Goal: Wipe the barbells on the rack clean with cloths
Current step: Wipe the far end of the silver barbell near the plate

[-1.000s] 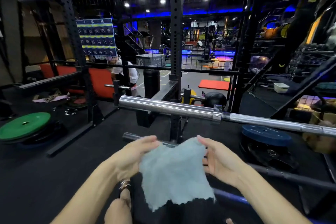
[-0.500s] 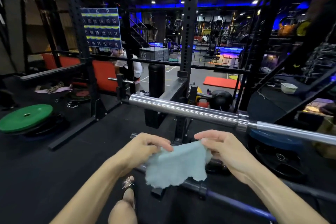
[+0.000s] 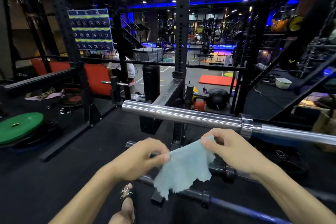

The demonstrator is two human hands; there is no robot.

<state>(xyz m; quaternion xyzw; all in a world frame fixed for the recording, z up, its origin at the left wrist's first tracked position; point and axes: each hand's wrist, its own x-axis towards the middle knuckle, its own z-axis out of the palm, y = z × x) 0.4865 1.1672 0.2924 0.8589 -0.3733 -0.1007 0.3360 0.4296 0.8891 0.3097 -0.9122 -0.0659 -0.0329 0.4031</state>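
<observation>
A chrome barbell (image 3: 181,113) lies across the black rack (image 3: 179,42) at about waist height, its thick sleeve pointing left. Just below and in front of it I hold a light blue cloth (image 3: 183,167) by its top edge. My left hand (image 3: 140,158) pinches the cloth's left corner and my right hand (image 3: 231,151) pinches its right corner. The cloth hangs loose between them and does not touch the chrome bar. Lower down, a second barbell (image 3: 236,203) with a blue shaft lies near the floor, partly hidden by the cloth and my arms.
A green weight plate (image 3: 18,126) lies on a stack at the left. Dark plates (image 3: 283,156) sit on the floor at the right under the bar. A black medicine ball (image 3: 217,98) and red mats lie behind the rack. My foot (image 3: 127,203) stands on black flooring.
The barbell looms larger and closer in view. My hands have bunched and lifted the cloth's top edge, the right hand now higher, nearer the bar.
</observation>
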